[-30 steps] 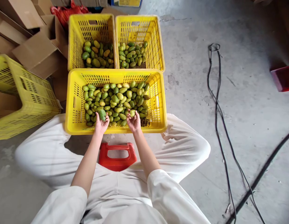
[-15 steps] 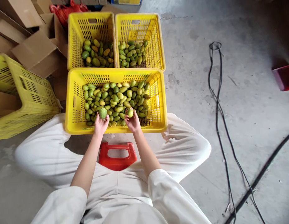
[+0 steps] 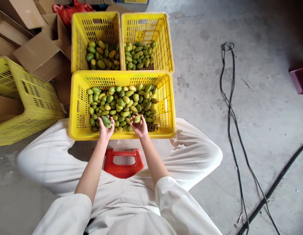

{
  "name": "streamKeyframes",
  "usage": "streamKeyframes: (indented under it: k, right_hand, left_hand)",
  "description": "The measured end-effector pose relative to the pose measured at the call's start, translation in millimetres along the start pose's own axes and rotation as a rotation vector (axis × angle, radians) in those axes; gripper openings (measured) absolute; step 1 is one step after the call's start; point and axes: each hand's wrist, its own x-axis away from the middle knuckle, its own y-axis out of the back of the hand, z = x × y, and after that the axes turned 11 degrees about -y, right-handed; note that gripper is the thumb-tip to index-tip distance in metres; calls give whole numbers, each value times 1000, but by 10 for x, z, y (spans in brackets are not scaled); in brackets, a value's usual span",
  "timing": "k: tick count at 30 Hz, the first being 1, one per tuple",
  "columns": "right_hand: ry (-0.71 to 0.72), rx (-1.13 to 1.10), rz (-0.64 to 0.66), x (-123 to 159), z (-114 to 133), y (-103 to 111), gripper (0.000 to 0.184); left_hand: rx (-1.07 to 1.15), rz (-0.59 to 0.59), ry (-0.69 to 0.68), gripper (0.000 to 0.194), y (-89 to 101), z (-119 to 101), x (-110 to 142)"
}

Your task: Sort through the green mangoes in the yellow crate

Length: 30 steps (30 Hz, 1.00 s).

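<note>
In the head view, the left hand (image 3: 106, 128) is cupping a dark green fruit (image 3: 106, 121), which is lying across its upturned fingers, just above the palm. The right hand (image 3: 140, 126) is pinching a lighter yellow-green fruit (image 3: 137, 119) between thumb and fingers; that fruit is sitting at the fingertips, towards the left hand. Both hands are hovering over the near side of the wide yellow crate (image 3: 122, 134), where a heap of green and yellowish fruits (image 3: 125, 114) is lying beyond them. Two more yellow crates holding fruit are standing side by side behind it.
</note>
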Motion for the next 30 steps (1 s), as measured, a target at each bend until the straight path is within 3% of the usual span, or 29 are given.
streamKeyframes:
  k: [6,11,13,17,21,25,30]
  right_hand:
    - [0,90,29,-45,29,68,26]
    - [5,160,-19,-114,-16,98,33]
    - [16,214,-14,-121,-35,101,27]
    - [50,220,-17,-81,-38,79,11]
    - [54,209,-6,-11,-36,18,16]
    - [44,198,21,28,-56,-33,19]
    - [49,223,-33,10,-70,-36,39]
  left_hand:
    - [-47,172,62,48,80,-31,54]
    - [-158,213,42,33,88,-18,78]
    - [-195,226,23,33,79,1,71]
    - [-225,184,-30,23,80,46,48]
    - [-239,81,-60,24,92,78,20]
    - [-163,111,-52,37,77,76,1]
    - [-80,85,-54,38,42,37,-6]
